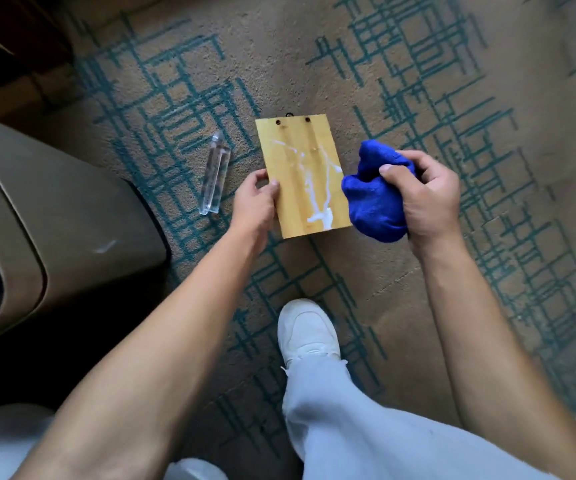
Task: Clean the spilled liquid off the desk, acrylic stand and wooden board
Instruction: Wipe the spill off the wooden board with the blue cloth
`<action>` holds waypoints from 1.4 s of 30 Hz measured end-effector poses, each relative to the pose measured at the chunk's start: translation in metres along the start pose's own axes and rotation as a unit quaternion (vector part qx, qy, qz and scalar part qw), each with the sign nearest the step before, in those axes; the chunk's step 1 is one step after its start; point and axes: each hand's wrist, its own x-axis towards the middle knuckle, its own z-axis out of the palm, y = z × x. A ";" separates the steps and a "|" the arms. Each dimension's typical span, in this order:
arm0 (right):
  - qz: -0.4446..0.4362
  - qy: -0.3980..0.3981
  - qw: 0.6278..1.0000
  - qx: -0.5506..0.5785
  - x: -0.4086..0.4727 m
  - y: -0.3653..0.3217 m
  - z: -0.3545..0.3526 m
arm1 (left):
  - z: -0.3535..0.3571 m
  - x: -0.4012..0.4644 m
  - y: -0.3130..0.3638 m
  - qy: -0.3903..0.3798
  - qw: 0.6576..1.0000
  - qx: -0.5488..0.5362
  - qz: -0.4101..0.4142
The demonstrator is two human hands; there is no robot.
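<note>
A yellow wooden board (293, 157) with white liquid streaked down its middle and pooled near its lower edge is held above the carpet. My left hand (257, 202) grips its left edge, thumb on top. My right hand (425, 199) is closed around a bunched blue cloth (373, 202), which touches the board's right edge. A clear acrylic stand (214, 178) lies on the carpet just left of the board, apart from both hands.
Beige carpet (418, 98) with teal line pattern covers the floor. A tan bin or cabinet (54, 220) stands at the left. My white shoe (309, 332) and light trouser leg are below the board.
</note>
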 end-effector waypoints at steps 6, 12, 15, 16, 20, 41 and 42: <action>-0.028 -0.071 0.997 0.006 -0.020 -0.039 -0.019 | -0.019 -0.059 0.046 -0.045 0.998 0.020 0.045; -0.120 -0.115 0.983 -0.073 -0.010 -0.095 -0.001 | -0.039 -0.125 0.056 -0.085 0.995 0.001 0.058; -0.151 -0.142 0.970 -0.129 -0.009 -0.108 0.018 | -0.039 -0.138 0.057 -0.112 0.992 -0.025 0.052; -0.160 -0.146 0.966 -0.145 -0.010 -0.107 0.024 | -0.039 -0.141 0.059 -0.119 0.991 -0.032 0.058; -0.251 -0.108 0.928 -0.255 -0.017 -0.086 0.038 | -0.034 -0.147 0.064 -0.122 0.987 -0.058 0.082; -0.314 -0.171 0.894 -0.270 -0.064 -0.024 0.023 | -0.018 -0.121 0.087 -0.043 0.991 -0.077 0.100; -0.319 -0.159 0.897 -0.261 -0.066 -0.024 0.023 | -0.018 -0.119 0.086 -0.035 0.992 -0.077 0.090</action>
